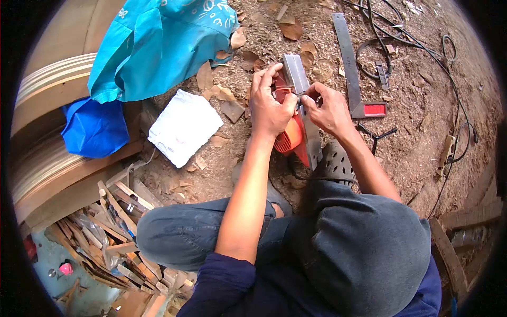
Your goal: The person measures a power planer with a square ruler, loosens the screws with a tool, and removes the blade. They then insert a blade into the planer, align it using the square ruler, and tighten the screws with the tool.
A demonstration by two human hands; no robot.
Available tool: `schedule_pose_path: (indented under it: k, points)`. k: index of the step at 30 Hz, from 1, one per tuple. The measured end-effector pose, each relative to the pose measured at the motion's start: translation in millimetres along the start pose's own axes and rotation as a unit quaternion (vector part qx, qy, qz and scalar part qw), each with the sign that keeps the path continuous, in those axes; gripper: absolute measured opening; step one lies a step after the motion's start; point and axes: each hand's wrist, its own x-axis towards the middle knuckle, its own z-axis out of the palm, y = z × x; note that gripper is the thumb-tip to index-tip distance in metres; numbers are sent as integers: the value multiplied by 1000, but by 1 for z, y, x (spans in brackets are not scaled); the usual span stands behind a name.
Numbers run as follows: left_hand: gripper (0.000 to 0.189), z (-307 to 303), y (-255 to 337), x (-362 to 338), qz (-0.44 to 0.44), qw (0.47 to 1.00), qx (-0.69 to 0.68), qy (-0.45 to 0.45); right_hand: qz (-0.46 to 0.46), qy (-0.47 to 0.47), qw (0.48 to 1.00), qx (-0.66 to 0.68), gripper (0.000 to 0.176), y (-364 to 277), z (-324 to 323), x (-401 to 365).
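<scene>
A red and orange electric hand planer (290, 136) is tipped up in front of my knees, its metal sole (312, 138) facing upward and to the right. My left hand (270, 103) wraps around the planer's body from the left side, with the thumb near the middle of the sole. At the gap in the sole, my right hand (328, 110) has thumb and fingertips pinched together, touching the planer. Whatever sits between those fingertips is too small to make out. Just below the planer is a grey perforated clog (337, 162) on my foot.
A try square (348, 68) and a three-armed black tool (376, 138) lie to the right. Black cable (455, 82) runs along the far right. To the left are a white folded piece (185, 127), teal cloth (158, 53), a blue bag (95, 129) and wood offcuts (119, 219).
</scene>
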Motion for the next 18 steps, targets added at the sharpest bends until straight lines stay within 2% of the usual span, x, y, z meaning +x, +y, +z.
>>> schedule_pose_path:
  k: [1,3,5,7,8,9,10,11,12,13,15,18]
  points:
    - [63,1,0,0,-1,1000,-10,3,-10,4,999,32,26,1,0,0]
    - [62,5,-1,0,3,1000,-4,11,-13,2,1000,17,29,10,0,1]
    - [59,7,-6,3,32,999,-5,23,-4,-19,996,-90,25,7,-2,9]
    - [57,13,-18,4,69,996,-24,57,-27,-3,999,-19,27,3,-4,5]
    - [56,10,-14,5,107,990,25,86,-31,-23,999,35,26,8,-3,6]
    - [57,10,-13,2,58,995,9,75,-58,-37,996,63,24,20,1,7]
    - [58,11,-10,0,36,997,5,67,-46,-54,996,53,20,35,4,12]
    - [59,3,6,-2,-47,998,10,34,-85,-35,996,-5,17,50,6,19]
    - [58,9,-2,-1,-11,998,21,59,-102,-36,993,-39,18,64,6,27]
    - [58,14,-6,-2,-12,998,13,63,-117,-32,990,-77,19,69,6,30]
    - [59,17,-8,-4,-7,998,22,66,-73,-48,996,-2,25,57,1,26]
    - [60,17,-9,-6,-16,997,3,73,-74,-62,995,-33,28,66,3,33]
